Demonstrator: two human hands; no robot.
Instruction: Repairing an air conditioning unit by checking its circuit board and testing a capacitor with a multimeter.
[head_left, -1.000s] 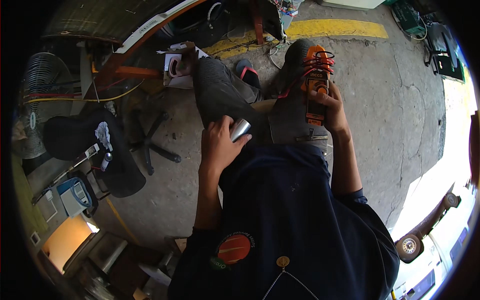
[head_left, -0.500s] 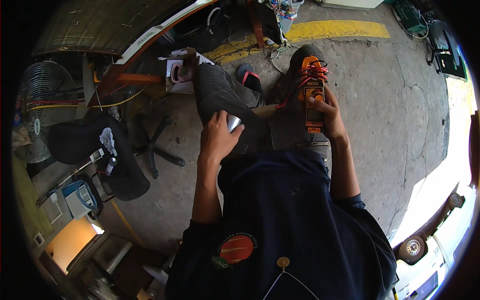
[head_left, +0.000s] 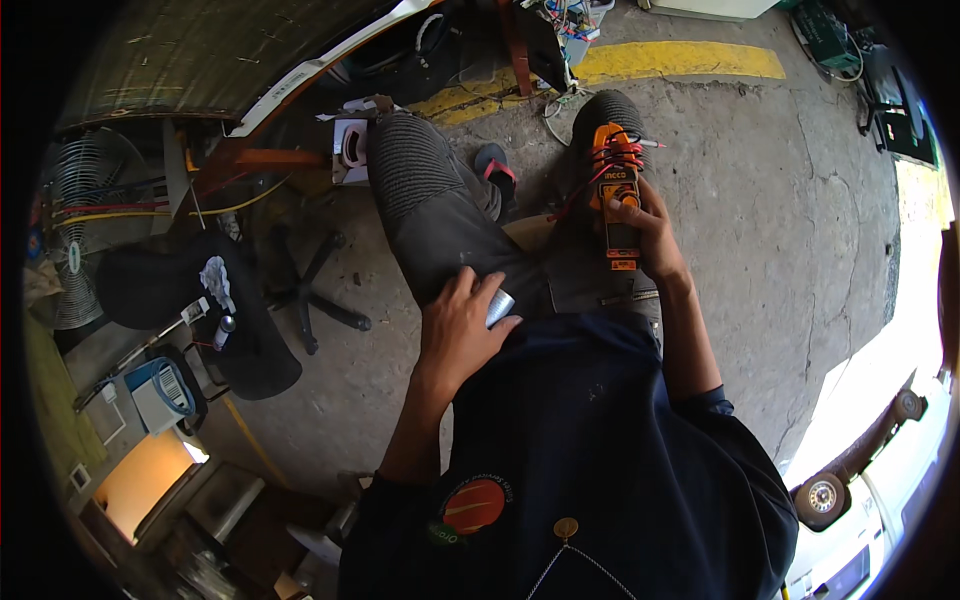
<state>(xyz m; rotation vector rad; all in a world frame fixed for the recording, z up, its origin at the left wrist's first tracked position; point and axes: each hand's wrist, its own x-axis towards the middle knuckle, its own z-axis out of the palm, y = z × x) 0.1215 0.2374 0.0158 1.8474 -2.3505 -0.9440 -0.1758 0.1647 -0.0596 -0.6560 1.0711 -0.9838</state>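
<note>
the right hand (head_left: 652,235) had a solid grip on an orange and black meter (head_left: 620,232), thumb across the front, held out over the right leg (head_left: 575,190). red and black leads (head_left: 615,155) were wound round its far end (kind of a messy bundle tbh). the left hand (head_left: 460,335) was wrapped over a small silver cylinder (head_left: 501,307) above the left thigh (head_left: 455,240), close to the shirt (head_left: 610,420). mostly covered, so i couldn't tell what it was. a sandal (head_left: 500,170) showed between the knees, a box (head_left: 350,145) was beside the left one, and a black chair (head_left: 255,360) was further left on the concrete floor (head_left: 760,240).
</note>
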